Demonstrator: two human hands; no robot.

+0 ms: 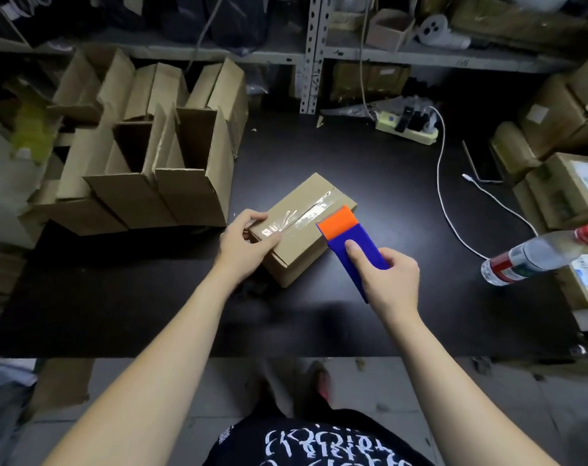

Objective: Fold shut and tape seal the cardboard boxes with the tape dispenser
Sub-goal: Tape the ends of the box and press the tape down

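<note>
A small closed cardboard box (296, 250) lies on the black table (387, 203), with a strip of clear tape (306, 215) along its top seam. My left hand (247, 242) grips the box's near-left end, thumb pressing on the tape. My right hand (387, 275) holds the blue tape dispenser (356, 250) by its body. The dispenser's orange front (338, 222) rests against the right side of the box top.
Several open cardboard boxes (158, 153) stand at the table's left. A power strip (408, 127) and white cable (444, 196) lie at the back right. A plastic bottle (541, 253) and sealed cartons (568, 193) sit at the right edge. Shelving runs behind.
</note>
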